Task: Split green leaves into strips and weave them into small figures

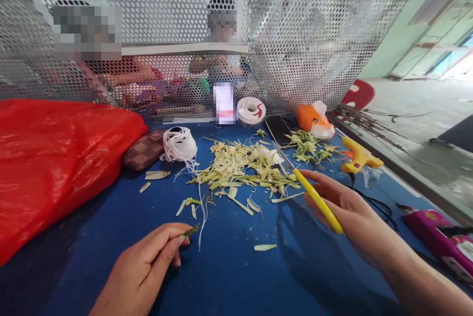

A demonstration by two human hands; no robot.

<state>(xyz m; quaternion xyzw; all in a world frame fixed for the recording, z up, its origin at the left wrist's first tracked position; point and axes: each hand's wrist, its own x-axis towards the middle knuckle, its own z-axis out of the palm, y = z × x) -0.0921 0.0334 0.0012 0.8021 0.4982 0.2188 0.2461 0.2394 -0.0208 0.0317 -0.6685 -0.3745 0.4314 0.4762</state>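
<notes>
My left hand, low and left of centre, pinches a short green plant piece between thumb and fingertips. Loose ends of white string hang down close beside it. At the right, my right hand grips what look like yellow-handled scissors, seen edge-on. Their thin metal end points up and away, over the right side of a heap of pale green plant scraps. One separate pale strip lies on the blue tabletop between my hands.
A red plastic bag, checkered pouch and string ball lie left. Behind are a white spool, phone and tissue pack. A yellow glue gun and purple power strip sit right. People work behind perforated mesh.
</notes>
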